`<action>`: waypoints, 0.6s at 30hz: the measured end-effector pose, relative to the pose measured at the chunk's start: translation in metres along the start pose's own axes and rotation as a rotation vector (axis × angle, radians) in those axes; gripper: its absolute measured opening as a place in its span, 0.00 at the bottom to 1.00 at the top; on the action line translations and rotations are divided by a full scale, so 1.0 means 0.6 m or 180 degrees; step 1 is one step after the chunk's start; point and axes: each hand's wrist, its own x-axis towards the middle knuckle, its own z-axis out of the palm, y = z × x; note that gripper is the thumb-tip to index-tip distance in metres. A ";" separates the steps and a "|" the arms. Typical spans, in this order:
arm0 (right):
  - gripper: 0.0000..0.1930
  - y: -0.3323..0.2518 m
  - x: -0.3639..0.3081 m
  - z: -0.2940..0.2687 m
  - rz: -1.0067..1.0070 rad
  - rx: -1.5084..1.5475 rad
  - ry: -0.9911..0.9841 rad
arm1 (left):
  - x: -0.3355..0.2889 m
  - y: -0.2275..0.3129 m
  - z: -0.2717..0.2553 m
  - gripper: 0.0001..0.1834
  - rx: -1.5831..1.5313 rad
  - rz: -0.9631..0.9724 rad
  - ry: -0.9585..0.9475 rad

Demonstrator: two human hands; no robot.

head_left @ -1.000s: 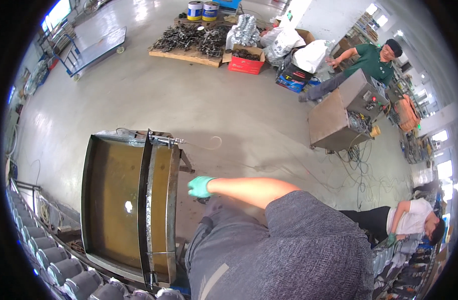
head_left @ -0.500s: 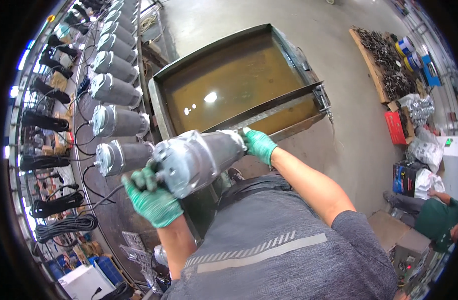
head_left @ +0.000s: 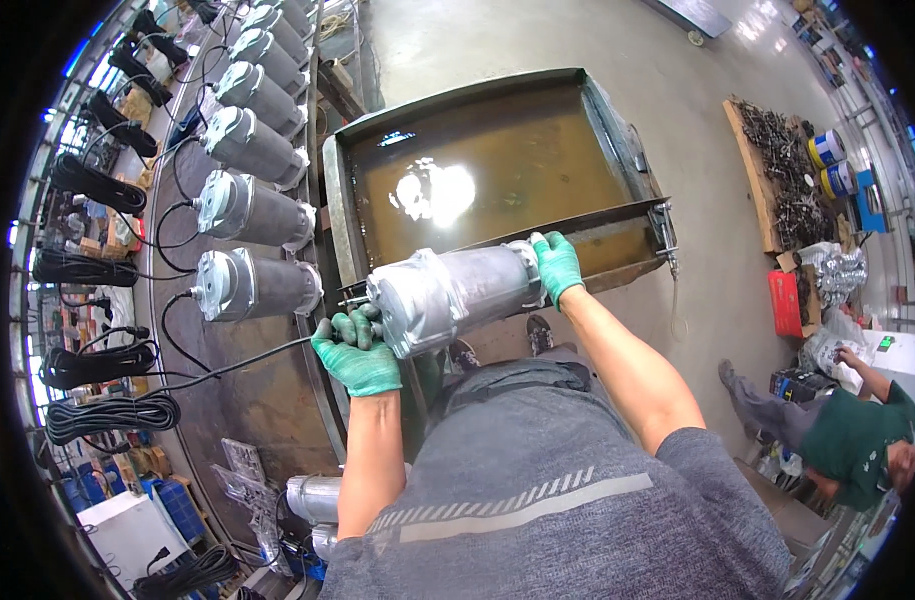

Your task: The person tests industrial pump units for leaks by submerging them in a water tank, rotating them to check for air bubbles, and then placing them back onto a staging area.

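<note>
Between both hands I hold a grey cylindrical metal motor (head_left: 467, 290) on its side, at the near edge of a water-filled tank (head_left: 339, 215). My left hand (head_left: 359, 360), in a green glove with dark-stained fingers, is curled at its wide left end, where a black cable (head_left: 252, 366) runs off to the left. The contact there is partly hidden. At the narrower right end, my right hand (head_left: 557, 268), gloved in green too, grips the rim. Brownish water (head_left: 517, 150) in the tank reflects bright light. Left of the held motor, a similar motor (head_left: 262, 285) heads a row on the bench.
Black cable coils (head_left: 112, 415) line the bench's far left, one per motor. A metal bar (head_left: 577, 219) with a clamp end crosses the tank. More motors (head_left: 315, 497) lie beside my left forearm. At right are a pallet of metal parts (head_left: 772, 165) and a person (head_left: 857, 440) in green.
The motor has moved right and away from me, toward the tank, and sits more level, with both hands still on it. The view has turned. The person at right has shifted and stretched an arm.
</note>
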 end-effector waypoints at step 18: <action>0.25 0.054 0.011 0.018 -0.0404 -0.0777 -0.0397 | -0.021 0.056 -0.009 0.22 0.1750 0.0491 -0.0777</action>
